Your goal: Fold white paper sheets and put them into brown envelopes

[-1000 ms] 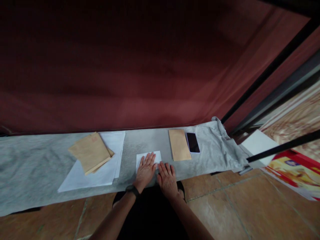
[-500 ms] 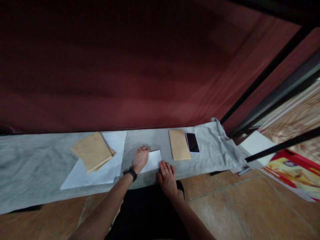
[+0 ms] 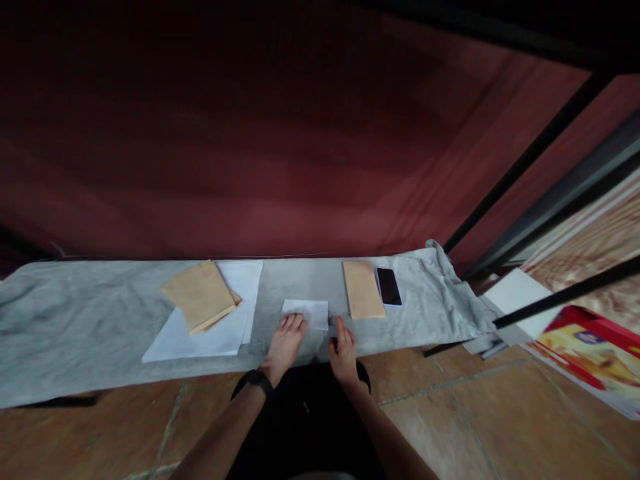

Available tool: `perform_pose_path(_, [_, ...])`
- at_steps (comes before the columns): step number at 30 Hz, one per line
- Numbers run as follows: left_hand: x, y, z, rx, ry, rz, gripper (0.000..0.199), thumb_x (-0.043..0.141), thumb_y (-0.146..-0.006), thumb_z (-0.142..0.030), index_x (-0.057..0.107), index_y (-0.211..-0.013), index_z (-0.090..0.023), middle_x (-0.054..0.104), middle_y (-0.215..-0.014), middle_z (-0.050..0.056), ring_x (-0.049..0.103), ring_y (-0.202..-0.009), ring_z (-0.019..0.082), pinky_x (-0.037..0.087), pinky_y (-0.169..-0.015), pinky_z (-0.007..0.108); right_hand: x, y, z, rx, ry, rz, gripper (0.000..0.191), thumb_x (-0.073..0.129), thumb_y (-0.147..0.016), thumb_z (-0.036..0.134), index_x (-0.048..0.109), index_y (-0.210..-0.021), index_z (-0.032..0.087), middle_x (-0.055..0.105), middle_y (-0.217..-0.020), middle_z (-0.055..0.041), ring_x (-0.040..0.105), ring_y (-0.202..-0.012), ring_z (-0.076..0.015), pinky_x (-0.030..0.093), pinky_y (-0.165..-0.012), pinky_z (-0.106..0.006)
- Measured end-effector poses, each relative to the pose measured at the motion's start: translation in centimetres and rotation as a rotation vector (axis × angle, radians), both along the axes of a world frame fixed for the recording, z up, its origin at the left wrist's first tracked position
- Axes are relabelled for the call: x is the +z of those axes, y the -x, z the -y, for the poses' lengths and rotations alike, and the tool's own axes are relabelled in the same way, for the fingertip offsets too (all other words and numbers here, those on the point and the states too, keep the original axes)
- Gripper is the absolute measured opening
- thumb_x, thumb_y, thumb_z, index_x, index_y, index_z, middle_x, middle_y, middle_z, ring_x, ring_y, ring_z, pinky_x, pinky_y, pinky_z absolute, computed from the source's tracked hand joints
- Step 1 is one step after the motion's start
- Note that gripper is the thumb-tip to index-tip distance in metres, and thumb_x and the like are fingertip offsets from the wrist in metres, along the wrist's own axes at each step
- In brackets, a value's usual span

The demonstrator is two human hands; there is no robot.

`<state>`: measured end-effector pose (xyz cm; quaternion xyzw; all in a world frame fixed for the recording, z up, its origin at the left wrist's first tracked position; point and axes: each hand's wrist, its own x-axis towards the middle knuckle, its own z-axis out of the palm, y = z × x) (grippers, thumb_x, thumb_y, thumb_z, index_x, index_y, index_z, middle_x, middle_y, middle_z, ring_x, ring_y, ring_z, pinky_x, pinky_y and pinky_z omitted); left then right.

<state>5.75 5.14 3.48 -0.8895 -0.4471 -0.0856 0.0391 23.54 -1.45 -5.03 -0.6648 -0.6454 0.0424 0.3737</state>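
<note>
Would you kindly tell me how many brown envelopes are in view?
At least 3: two or more overlapping envelopes on the white sheets, and one envelope beside the phone; others may be hidden beneath.

Left hand [image 3: 286, 341] rests fingers on small white paper [image 3: 317, 312]; right hand [image 3: 343, 352] just beside its right edge; farther right, brown envelope [image 3: 364, 290] near dark-screened phone [image 3: 389, 287]; at left, overlapping envelopes [image 3: 203, 293] atop white sheets [image 3: 200, 345].

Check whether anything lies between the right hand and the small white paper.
Nothing visible does: only grey cloth, shadowed there, separates the right hand from the small white paper. The left hand touches it.
</note>
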Motion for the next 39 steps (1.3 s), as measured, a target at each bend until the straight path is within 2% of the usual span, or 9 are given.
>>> perform_pose_path(2, [-1.8,0.3,1.0,-0.007,0.016,-0.026,0.04,0.039,-0.087,-0.001,0.066,-0.11,-0.019,0.066,-0.117,0.009,0.059,-0.111,0.025,0.047,-0.096,0.04,-0.3,-0.1,-0.1,-0.002,0.003,-0.035,0.062,0.031,-0.096,0.017,0.021,-0.157,0.018,0.049,-0.148,-0.0136,0.047,-0.135,-0.022,0.038,-0.11,-0.045])
perform_pose_path(5, [-2.9,0.3,1.4,-0.015,0.014,-0.042,0.04,0.04,-0.087,-0.001,0.065,-0.113,-0.018,0.067,-0.12,0.009,0.06,-0.114,0.025,0.048,-0.097,0.04,-0.4,-0.2,-0.4,-0.035,0.006,-0.083,0.054,0.027,-0.099,0.022,0.033,-0.153,0.017,0.053,-0.145,-0.014,0.049,-0.134,-0.022,0.041,-0.107,-0.043])
perform_pose_path(9, [-3.3,0.4,0.9,-0.024,0.032,0.016,0.039,0.041,-0.087,-0.002,0.066,-0.113,-0.018,0.067,-0.125,0.011,0.059,-0.119,0.024,0.047,-0.101,0.04,0.5,0.6,-1.1,-0.052,0.031,-0.048,0.05,0.026,-0.102,0.027,0.043,-0.147,0.015,0.053,-0.144,-0.0147,0.047,-0.136,-0.0231,0.04,-0.109,-0.045])
perform_pose_path(13, [-3.9,0.8,0.9,-0.018,0.06,0.098,0.046,0.039,-0.087,-0.002,0.063,-0.123,-0.017,0.065,-0.131,0.011,0.06,-0.122,0.024,0.047,-0.104,0.041,1.7,2.5,-1.5,0.063,0.048,0.106,0.047,0.028,-0.103,0.027,0.047,-0.144,0.014,0.048,-0.15,-0.0127,0.041,-0.14,-0.0225,0.034,-0.115,-0.046])
perform_pose_path(19, [-3.8,1.0,1.2,0.032,0.071,0.216,0.037,0.038,-0.097,-0.019,0.065,-0.122,-0.015,0.066,-0.13,0.012,0.062,-0.119,0.022,0.048,-0.105,0.039,1.8,2.6,-0.6,0.14,0.074,0.318,0.049,0.042,-0.102,0.035,0.044,-0.148,0.017,0.044,-0.153,-0.0111,0.041,-0.14,-0.0261,0.028,-0.118,-0.048])
perform_pose_path(22, [-3.5,-0.2,0.9,0.03,0.1,0.254,0.041,0.034,-0.101,-0.027,0.061,-0.129,-0.016,0.063,-0.135,0.011,0.057,-0.126,0.02,0.045,-0.108,0.037,1.5,1.6,-0.1,0.191,0.075,0.39,0.052,0.045,-0.101,0.037,0.042,-0.149,0.016,0.042,-0.154,-0.0114,0.039,-0.141,-0.0272,0.027,-0.118,-0.049])
perform_pose_path(27, [-3.7,-3.9,-0.8,-0.142,0.208,0.214,0.045,0.031,-0.104,-0.038,0.052,-0.14,-0.021,0.05,-0.15,0.006,0.043,-0.14,0.018,0.032,-0.117,0.04,1.3,1.1,0.5,0.238,0.088,0.451,0.047,0.048,-0.098,0.029,0.052,-0.14,0.009,0.056,-0.142,-0.0158,0.044,-0.138,-0.0296,0.029,-0.118,-0.05])
perform_pose_path(31, [-4.5,-5.4,-2.6,-0.183,0.254,0.17,0.048,0.028,-0.104,-0.041,0.048,-0.144,-0.022,0.044,-0.154,0.005,0.036,-0.144,0.018,0.025,-0.12,0.04,1.8,1.3,0.8,0.222,0.112,0.452,0.046,0.048,-0.099,0.029,0.051,-0.142,0.013,0.057,-0.141,-0.0145,0.045,-0.136,-0.0293,0.031,-0.116,-0.049])
perform_pose_path(39, [-5.7,-3.1,-3.7,-0.092,0.089,0.15,0.057,0.031,-0.103,-0.043,0.034,-0.152,-0.016,0.035,-0.159,0.009,0.026,-0.149,0.02,0.019,-0.123,0.042,2.2,1.2,0.9,0.211,0.145,0.409,0.049,0.043,-0.102,0.037,0.047,-0.145,0.016,0.05,-0.149,-0.0112,0.041,-0.14,-0.0277,0.03,-0.117,-0.048])
